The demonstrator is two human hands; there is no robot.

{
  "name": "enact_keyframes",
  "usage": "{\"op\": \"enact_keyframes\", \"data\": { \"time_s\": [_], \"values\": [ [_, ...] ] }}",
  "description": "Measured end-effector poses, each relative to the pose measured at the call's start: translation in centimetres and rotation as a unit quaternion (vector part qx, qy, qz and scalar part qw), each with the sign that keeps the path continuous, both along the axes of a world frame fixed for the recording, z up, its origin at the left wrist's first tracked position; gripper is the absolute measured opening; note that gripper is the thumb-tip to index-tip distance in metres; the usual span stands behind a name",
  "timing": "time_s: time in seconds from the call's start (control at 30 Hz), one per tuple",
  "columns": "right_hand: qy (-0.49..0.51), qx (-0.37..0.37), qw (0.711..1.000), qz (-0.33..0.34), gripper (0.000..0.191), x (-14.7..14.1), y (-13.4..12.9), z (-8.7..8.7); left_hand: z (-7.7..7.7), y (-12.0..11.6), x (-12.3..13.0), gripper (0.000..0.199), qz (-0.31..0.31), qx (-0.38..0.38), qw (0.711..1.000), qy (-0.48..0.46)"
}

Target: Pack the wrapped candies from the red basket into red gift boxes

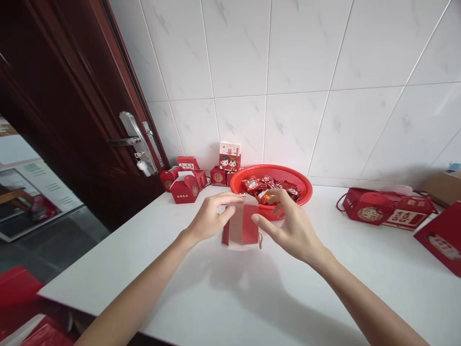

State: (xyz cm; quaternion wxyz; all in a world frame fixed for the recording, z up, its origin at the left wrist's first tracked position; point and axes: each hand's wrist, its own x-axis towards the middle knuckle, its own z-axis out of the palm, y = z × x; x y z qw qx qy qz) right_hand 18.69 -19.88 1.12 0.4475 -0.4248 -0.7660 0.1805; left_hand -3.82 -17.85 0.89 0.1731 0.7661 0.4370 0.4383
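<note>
A small red and pale cardboard gift box (242, 225) stands between my two hands in the middle of the white table, slightly blurred. My left hand (212, 216) is at its upper left, with the fingers over the top edge and the thumb against the near side. On the other side, my right hand (293, 225) is curved with thumb and fingers apart; its thumb tip comes close to the box's right edge. Just behind is a red plastic basket (307, 191) holding several red-wrapped candies (266, 188). A short cord shows at the box's lower right.
Several red gift boxes (185, 187) stand at the back left, near a box with cartoon figures (229, 156). More red boxes (370, 207) with cord handles are at the right, beside a brown carton (441, 187). A tiled wall (298, 48) borders the white table (201, 298). A dark door (79, 72) is at left.
</note>
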Motion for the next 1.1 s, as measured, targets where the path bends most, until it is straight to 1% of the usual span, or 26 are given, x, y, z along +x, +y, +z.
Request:
{"op": "enact_keyframes", "data": {
  "time_s": [0.07,0.13,0.2,0.23,0.3,0.37,0.4,0.47,0.57,0.6,0.67,0.7,0.77,0.83,0.93,1.03,1.1],
  "values": [
    [-0.073,-0.077,0.994,-0.015,0.064,0.0,0.2,-0.5,-0.2,-0.8,1.2,0.041,-0.038,-0.027,0.999,0.02],
    [-0.14,-0.127,0.982,-0.029,0.079,-0.1,0.2,-0.8,-0.4,-1.3,1.9,0.047,-0.063,-0.059,0.996,0.026],
    [-0.194,-0.162,0.967,-0.027,0.088,0.0,0.2,-0.9,-0.7,-1.5,2.2,0.05,-0.076,-0.09,0.993,0.021],
    [-0.208,-0.18,0.961,-0.01,0.089,0.2,0.4,-0.8,-0.8,-1.5,2.2,0.051,-0.079,-0.104,0.991,0.014],
    [-0.188,-0.221,0.955,0.055,0.081,0.9,0.9,-0.6,-1.0,-1.2,1.8,0.051,-0.078,-0.132,0.988,-0.006],
    [-0.119,-0.257,0.95,0.13,0.069,2.1,1.6,-0.3,-1.2,-0.8,1.1,0.052,-0.074,-0.158,0.984,-0.027],
    [-0.084,-0.272,0.946,0.157,0.063,2.7,2.1,-0.1,-1.4,-0.5,0.7,0.053,-0.071,-0.171,0.982,-0.036],
    [-0.047,-0.309,0.932,0.184,0.059,3.9,3.0,0.2,-2.0,0.1,-0.2,0.056,-0.067,-0.203,0.975,-0.053],
    [-0.049,-0.38,0.899,0.212,0.06,5.2,4.3,0.2,-3.2,0.8,-1.0,0.057,-0.084,-0.283,0.95,-0.098],
    [-0.059,-0.396,0.89,0.217,0.059,5.4,4.7,0.0,-3.6,0.9,-1.0,0.058,-0.095,-0.313,0.937,-0.121],
    [-0.097,-0.408,0.883,0.209,0.056,5.8,5.3,-0.6,-4.4,1.1,-0.9,0.058,-0.11,-0.359,0.912,-0.168],
    [-0.12,-0.411,0.882,0.198,0.055,5.9,5.6,-0.9,-4.7,1.2,-0.8,0.058,-0.11,-0.372,0.902,-0.186],
    [-0.155,-0.415,0.878,0.179,0.056,6.0,6.0,-1.5,-5.3,1.4,-0.5,0.059,-0.099,-0.383,0.894,-0.21],
    [-0.176,-0.419,0.875,0.171,0.053,6.2,6.2,-1.8,-5.8,1.6,-0.2,0.062,-0.079,-0.381,0.896,-0.215],
    [-0.194,-0.417,0.875,0.151,0.043,6.2,6.2,-1.9,-6.7,2.0,0.3,0.064,-0.051,-0.363,0.908,-0.204],
    [-0.21,-0.414,0.873,0.151,0.035,6.1,6.2,-2.0,-7.6,2.3,0.6,0.059,-0.024,-0.336,0.922,-0.193],
    [-0.211,-0.416,0.87,0.16,0.033,6.0,6.3,-2.1,-8.0,2.5,0.7,0.053,-0.013,-0.325,0.926,-0.191]
  ]
}}
